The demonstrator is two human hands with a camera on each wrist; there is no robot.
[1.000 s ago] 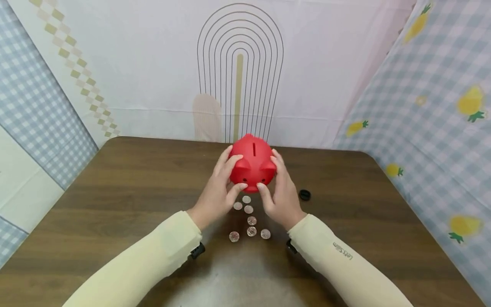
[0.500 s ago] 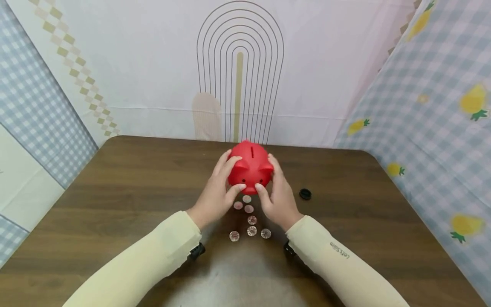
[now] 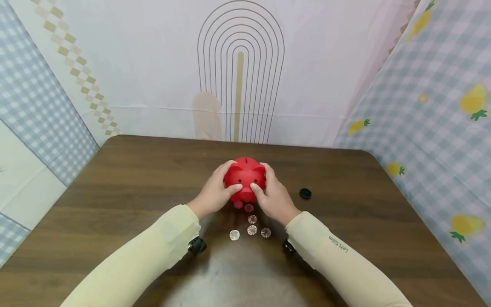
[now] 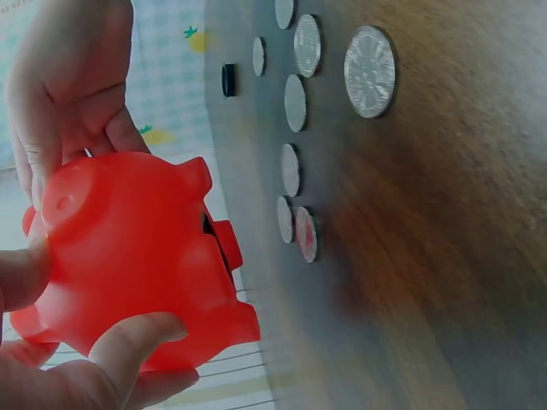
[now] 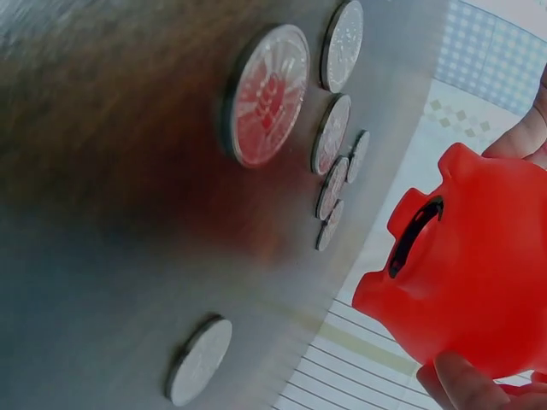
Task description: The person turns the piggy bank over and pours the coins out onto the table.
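A red piggy bank (image 3: 245, 172) is held between both hands, its face toward me and its slot on top. The left hand (image 3: 212, 192) grips its left side, thumb by the snout; the right hand (image 3: 275, 198) grips the opposite side in the same way. Both wrist views show its feet apart from the tabletop. On its underside, in the right wrist view, is a dark black-rimmed recess (image 5: 416, 237); whether it is plugged I cannot tell. Several silver coins lie below and in front, including one coin (image 3: 252, 230) near the middle and another coin (image 4: 370, 72) in the left wrist view.
A small round black cap-like piece (image 3: 305, 193) lies on the brown wooden table (image 3: 134, 192), right of the right hand. Behind the table hangs a white patterned cloth (image 3: 314, 64), with a checked cloth (image 3: 429, 140) along the right side.
Both hands have lowered the piggy bank toward the table and tipped it more upright, so its face shows more and its slot less. The farthest coin is now hidden behind it.
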